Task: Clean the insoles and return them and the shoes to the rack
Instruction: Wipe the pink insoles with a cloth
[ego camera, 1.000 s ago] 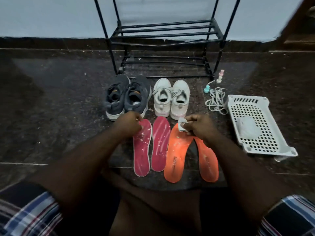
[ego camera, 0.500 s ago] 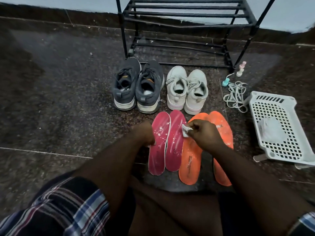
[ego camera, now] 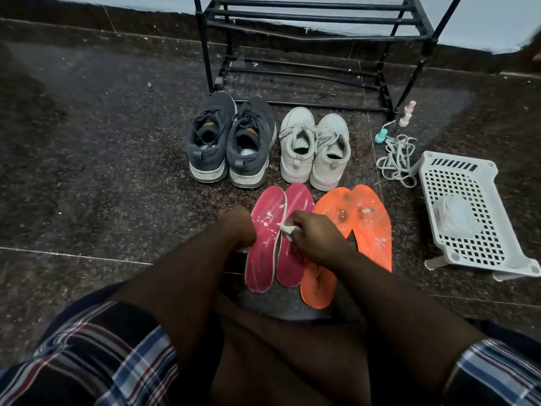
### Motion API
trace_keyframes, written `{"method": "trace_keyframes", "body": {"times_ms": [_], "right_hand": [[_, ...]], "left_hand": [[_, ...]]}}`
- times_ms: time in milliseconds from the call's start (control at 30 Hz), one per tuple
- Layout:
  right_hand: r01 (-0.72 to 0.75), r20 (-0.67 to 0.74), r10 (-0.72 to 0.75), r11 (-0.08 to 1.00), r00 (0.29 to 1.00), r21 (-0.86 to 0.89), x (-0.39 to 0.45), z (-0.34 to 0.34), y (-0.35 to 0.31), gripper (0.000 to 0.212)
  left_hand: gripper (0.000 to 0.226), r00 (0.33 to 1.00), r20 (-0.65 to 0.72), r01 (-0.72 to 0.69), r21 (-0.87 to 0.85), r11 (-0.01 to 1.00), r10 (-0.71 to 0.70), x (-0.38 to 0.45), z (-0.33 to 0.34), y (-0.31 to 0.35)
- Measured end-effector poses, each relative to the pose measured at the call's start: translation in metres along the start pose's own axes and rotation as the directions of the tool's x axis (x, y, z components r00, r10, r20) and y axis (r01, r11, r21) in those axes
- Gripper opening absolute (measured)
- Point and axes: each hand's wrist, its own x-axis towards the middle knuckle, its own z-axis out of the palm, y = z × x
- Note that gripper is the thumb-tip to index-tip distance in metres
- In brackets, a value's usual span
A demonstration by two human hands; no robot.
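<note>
While my left hand grips the left pink insole by its edge, my right hand pinches a white wipe against it, just before the grey shoes.

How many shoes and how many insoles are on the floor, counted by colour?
Dark grey lace-up shoes: 2
White lace-up shoes: 2
Pink foam insoles: 2
Orange foam insoles: 2
Total: 8
</note>
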Motion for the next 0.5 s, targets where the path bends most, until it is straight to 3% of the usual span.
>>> {"method": "trace_keyframes", "body": {"times_ms": [133,233,433,500], "right_hand": [[0.217,0.081,-0.203,0.947,0.976,-0.239,0.001,0.008,-0.004,0.028],[0.275,0.146,-0.236,0.877,0.961,-0.394,-0.001,0.007,-0.006,0.025],[0.219,0.182,-0.146,0.840,0.972,-0.496,-0.014,-0.012,0.013,0.023],[0.132,0.141,-0.086,0.925,0.986,-0.357,-0.015,-0.017,0.015,0.023]], "left_hand": [[0.046,0.999,-0.041,0.011,0.092,0.996,-0.007,-0.001,-0.005,-0.008],[0.037,0.999,-0.036,-0.021,0.129,0.991,0.026,-0.005,-0.005,-0.008],[0.033,0.999,-0.004,-0.050,0.040,0.998,0.050,-0.004,-0.002,-0.005],[0.035,0.999,0.025,-0.047,-0.035,0.998,0.048,-0.003,0.001,-0.003]]}}
